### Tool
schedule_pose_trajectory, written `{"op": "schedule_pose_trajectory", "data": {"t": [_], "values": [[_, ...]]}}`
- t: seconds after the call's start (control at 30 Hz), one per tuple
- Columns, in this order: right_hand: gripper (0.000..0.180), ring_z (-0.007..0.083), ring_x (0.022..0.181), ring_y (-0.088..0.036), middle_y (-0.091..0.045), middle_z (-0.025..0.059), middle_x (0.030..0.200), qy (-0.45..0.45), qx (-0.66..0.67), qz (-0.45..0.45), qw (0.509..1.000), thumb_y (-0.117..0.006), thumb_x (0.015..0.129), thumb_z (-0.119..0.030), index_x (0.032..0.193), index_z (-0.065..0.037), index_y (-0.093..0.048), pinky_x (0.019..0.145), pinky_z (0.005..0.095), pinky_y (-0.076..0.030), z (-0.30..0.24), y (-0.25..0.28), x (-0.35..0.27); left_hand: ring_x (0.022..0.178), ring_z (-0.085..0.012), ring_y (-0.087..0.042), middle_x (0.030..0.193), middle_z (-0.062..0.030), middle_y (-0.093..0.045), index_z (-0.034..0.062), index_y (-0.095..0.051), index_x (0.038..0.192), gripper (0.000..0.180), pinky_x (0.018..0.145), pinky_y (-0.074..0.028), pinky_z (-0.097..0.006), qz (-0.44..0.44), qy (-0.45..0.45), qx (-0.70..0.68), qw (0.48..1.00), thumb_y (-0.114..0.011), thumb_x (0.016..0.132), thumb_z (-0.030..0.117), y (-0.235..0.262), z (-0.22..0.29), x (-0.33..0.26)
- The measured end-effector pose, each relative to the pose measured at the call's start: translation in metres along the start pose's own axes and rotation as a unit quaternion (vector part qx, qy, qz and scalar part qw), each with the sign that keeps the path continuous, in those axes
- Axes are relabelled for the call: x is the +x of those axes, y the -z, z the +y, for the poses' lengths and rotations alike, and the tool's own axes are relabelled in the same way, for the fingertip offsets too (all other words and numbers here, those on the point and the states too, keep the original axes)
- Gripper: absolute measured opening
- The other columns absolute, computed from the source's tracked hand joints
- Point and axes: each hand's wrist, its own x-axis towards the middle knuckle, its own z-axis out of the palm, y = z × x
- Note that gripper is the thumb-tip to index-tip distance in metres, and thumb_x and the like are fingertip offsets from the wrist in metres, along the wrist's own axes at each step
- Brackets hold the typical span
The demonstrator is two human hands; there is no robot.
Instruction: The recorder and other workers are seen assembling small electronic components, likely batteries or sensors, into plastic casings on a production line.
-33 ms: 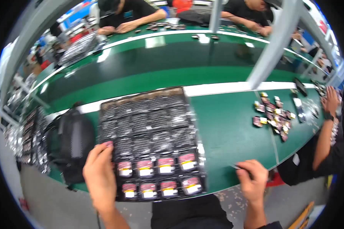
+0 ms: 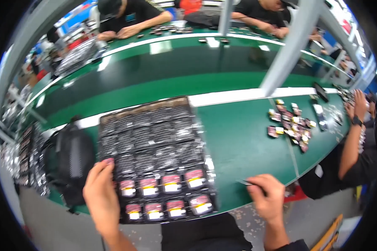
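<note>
Black tray (image 2: 155, 161), two rows filled

Glossy, it lies on the green table (image 2: 238, 146), eight pink-and-white pieces (image 2: 171, 184) nearest. I can't tell whether my left hand (image 2: 100, 196) pinches its left edge; my right hand (image 2: 269, 194) pinches a thin tool (image 2: 243, 182).

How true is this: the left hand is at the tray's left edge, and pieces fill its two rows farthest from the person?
The rows are wrong: in the head view, pink pieces fill the two nearest the person. The left hand is at the tray's left edge.
</note>
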Motion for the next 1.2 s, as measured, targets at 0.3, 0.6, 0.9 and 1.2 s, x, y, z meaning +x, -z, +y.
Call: {"op": "schedule_pose_trajectory", "data": {"t": [0.3, 0.6, 0.9, 1.2], "values": [[0.029, 0.0279, 0.088, -0.068, -0.069, 0.0078, 0.1, 0.101, -0.13, -0.08, 0.983, -0.079, 0.081, -0.002, 0.11, -0.005, -0.072, 0.074, 0.0372, -0.055, 0.003, -0.019, 0.008, 0.105, -0.0425, -0.069, 0.112, -0.0236, -0.067, -0.0054, -0.069, 0.102, 0.014, 0.091, -0.058, -0.049, 0.084, -0.158, -0.085, 0.98, -0.072, 0.092, 0.003, 0.012, 0.046, -0.026], [0.058, 0.0395, 0.122, -0.056, -0.057, 0.018, 0.135, 0.062, -0.224, 0.028, 0.972, -0.086, 0.079, -0.026, 0.13, -0.009, -0.063, 0.104, 0.0493, -0.044, 0.035, 0.025, 0.027, 0.092, -0.0277, -0.072, 0.096, -0.0101, -0.072, 0.0068, -0.077, 0.097, 0.016, 0.088, -0.06, -0.044, -0.25, -0.395, -0.439, 0.767, -0.076, 0.081, 0.007, -0.042, 0.098, -0.126], [0.115, 0.0458, 0.156, -0.01, -0.018, 0.0258, 0.167, -0.16, -0.341, 0.032, 0.926, -0.084, 0.072, -0.055, 0.162, -0.011, -0.028, 0.125, 0.058, -0.01, 0.165, 0.127, 0.068, 0.096, -0.034, -0.07, 0.101, -0.0139, -0.071, 0.0055, -0.073, 0.102, 0.02, 0.086, -0.056, -0.041, -0.46, -0.236, -0.507, 0.69, -0.065, 0.086, -0.001, -0.145, 0.073, -0.219], [0.117, 0.0438, 0.155, -0.019, -0.026, 0.022, 0.166, -0.064, -0.25, -0.09, 0.962, -0.086, 0.07, -0.058, 0.163, -0.016, -0.028, 0.126, 0.0564, -0.015, 0.146, 0.09, 0.103, 0.095, -0.0346, -0.071, 0.101, -0.0159, -0.071, 0.0026, -0.072, 0.104, 0.017, 0.085, -0.057, -0.039, -0.476, -0.09, -0.5, 0.718, -0.061, 0.091, 0.0, -0.151, 0.07, -0.211]]}}
